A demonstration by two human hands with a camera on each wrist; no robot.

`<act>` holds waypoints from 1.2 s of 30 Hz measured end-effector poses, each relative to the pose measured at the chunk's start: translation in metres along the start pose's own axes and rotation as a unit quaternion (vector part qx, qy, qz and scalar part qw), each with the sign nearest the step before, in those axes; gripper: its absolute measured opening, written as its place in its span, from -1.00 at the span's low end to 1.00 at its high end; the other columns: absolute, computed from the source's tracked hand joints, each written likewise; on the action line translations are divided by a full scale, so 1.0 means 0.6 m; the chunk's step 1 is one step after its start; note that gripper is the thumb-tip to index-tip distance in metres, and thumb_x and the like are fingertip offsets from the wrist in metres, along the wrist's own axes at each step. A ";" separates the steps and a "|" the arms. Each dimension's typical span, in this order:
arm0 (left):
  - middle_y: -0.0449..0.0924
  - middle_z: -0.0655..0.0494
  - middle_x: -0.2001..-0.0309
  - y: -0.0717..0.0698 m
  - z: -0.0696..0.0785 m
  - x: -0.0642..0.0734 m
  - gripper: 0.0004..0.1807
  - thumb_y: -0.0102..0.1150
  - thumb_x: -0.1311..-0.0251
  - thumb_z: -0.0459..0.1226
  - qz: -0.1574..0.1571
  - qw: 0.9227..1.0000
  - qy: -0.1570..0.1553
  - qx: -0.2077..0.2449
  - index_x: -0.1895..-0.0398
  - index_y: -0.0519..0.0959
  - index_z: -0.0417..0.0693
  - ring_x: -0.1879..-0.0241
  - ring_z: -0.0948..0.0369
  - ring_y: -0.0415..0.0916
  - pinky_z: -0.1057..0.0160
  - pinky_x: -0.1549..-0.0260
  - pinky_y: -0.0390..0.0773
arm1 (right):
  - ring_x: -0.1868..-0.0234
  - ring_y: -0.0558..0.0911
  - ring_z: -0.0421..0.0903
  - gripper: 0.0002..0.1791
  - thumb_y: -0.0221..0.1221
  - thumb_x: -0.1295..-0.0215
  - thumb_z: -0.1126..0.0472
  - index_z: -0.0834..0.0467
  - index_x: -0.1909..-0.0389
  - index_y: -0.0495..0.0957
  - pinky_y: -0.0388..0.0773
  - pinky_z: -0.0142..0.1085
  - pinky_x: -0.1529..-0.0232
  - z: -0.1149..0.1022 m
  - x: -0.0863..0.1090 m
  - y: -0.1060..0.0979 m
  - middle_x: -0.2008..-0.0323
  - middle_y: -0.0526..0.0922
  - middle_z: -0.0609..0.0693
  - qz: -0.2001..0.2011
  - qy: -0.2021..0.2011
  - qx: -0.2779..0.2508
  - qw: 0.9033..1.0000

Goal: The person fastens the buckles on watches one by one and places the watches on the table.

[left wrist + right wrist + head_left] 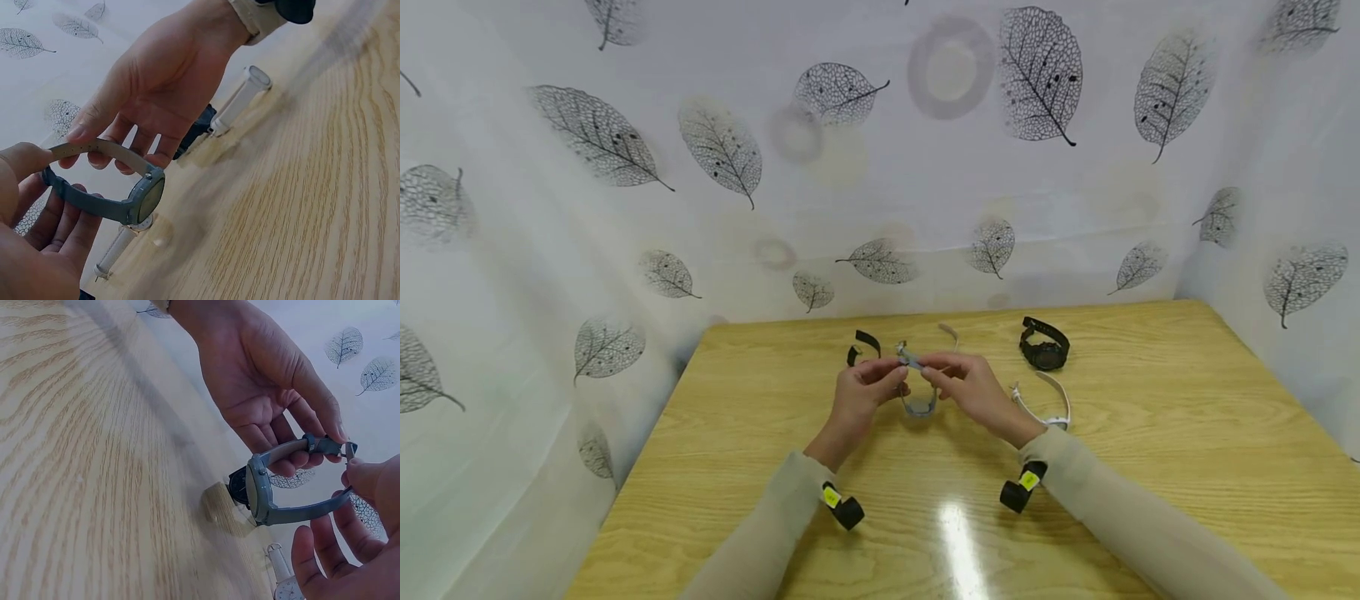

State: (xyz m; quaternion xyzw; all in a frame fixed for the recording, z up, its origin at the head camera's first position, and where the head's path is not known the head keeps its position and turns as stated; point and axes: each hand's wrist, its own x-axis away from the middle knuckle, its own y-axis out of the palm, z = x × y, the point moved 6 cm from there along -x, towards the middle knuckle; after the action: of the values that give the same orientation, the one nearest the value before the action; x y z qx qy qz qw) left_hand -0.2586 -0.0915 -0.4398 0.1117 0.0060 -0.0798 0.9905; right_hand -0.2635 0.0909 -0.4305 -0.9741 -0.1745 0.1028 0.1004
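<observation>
A wristwatch with a blue-grey strap (pixel 919 409) is held in the air above the table by both hands, its case (pixel 147 197) hanging at the bottom of the loop. My left hand (pixel 859 398) pinches the buckle end, where the strap keeper (pixel 309 442) and metal buckle (pixel 350 450) show. My right hand (pixel 973 392) pinches the other end, the holed strap (pixel 100 145). The two strap ends meet or overlap between the fingertips; whether the buckle is fastened I cannot tell.
On the wooden table (pixel 737 467), a black watch (pixel 1047 354) and a white-strapped watch (pixel 1056 421) lie to the right. Behind my left hand is a dark-strapped watch (pixel 868 340). A pale strap (pixel 951 332) shows behind the right. A leaf-patterned curtain (pixel 887 183) surrounds the table.
</observation>
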 end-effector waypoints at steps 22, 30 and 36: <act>0.64 -0.34 0.01 -0.005 -0.012 -0.001 -0.73 0.35 -0.35 -0.32 -0.012 1.000 -0.016 -0.012 0.01 0.67 -0.36 0.06 -0.30 0.64 0.06 0.02 0.72 | -0.02 0.62 0.26 -0.69 0.23 -0.50 0.11 0.19 -0.11 0.69 0.70 -0.22 0.14 0.012 0.002 0.002 -0.21 0.61 0.15 0.019 0.026 -0.019 0.999; 0.71 -0.09 0.11 -0.001 -0.015 0.001 -0.74 0.37 -0.33 -0.29 -0.045 0.998 -0.028 -0.047 0.05 0.70 -0.33 0.13 0.00 0.71 0.09 0.01 0.72 | 0.08 0.65 0.11 -0.74 0.26 -0.48 0.12 0.16 -0.04 0.73 0.71 -0.18 0.19 0.007 0.001 0.011 -0.07 0.70 0.09 0.017 0.007 -0.005 1.000; 0.70 -0.16 0.08 0.001 -0.017 0.003 -0.72 0.35 -0.35 -0.29 -0.040 0.998 -0.033 -0.042 0.03 0.68 -0.36 0.15 0.06 0.71 0.05 -0.01 0.71 | 0.11 0.66 0.11 -0.74 0.25 -0.49 0.13 0.16 -0.05 0.72 0.70 -0.17 0.19 0.010 0.000 0.015 -0.03 0.70 0.10 0.021 0.007 0.003 1.000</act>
State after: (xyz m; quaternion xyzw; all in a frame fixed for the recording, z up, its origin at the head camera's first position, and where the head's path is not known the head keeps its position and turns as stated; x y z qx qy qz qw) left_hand -0.2569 -0.0890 -0.4499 0.0672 -0.0190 -0.1224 0.9900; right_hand -0.2620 0.0838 -0.4381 -0.9779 -0.1534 0.0987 0.1024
